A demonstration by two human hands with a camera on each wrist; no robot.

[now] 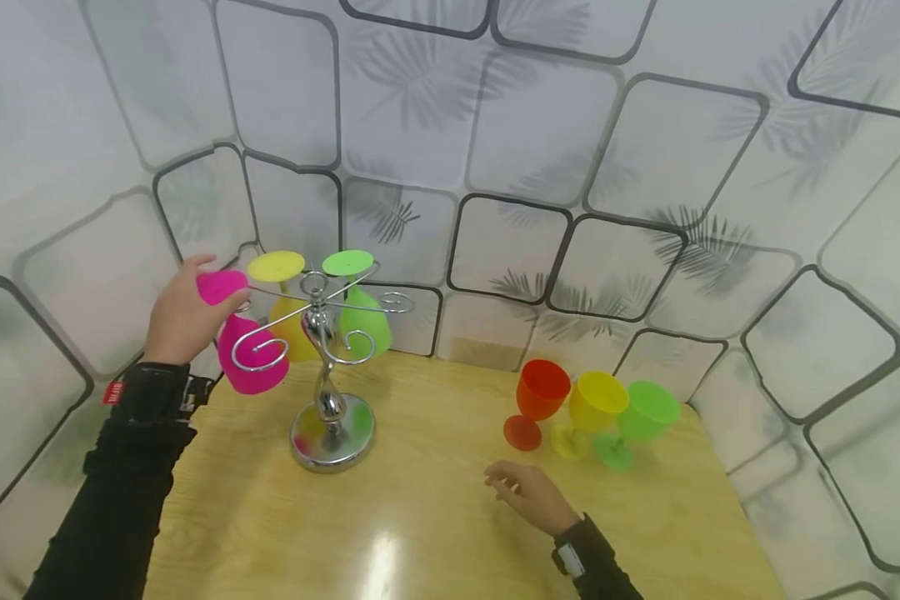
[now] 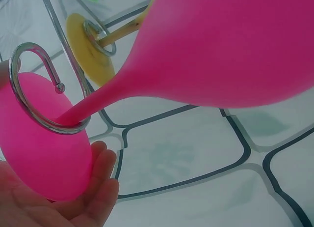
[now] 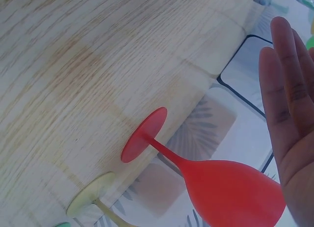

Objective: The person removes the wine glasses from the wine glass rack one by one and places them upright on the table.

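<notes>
A pink goblet hangs upside down in a wire arm of the chrome rack. My left hand holds its foot, thumb on top and fingers under it. In the left wrist view the pink goblet has its stem inside the wire loop. A yellow goblet and a green goblet hang on other arms. My right hand hovers flat over the table, holding nothing, just in front of the red goblet. The right wrist view shows my straight fingers beside the red goblet.
A second yellow goblet and a second green goblet stand upright right of the red one, near the back right corner of the wooden table. Patterned walls close in behind and on both sides.
</notes>
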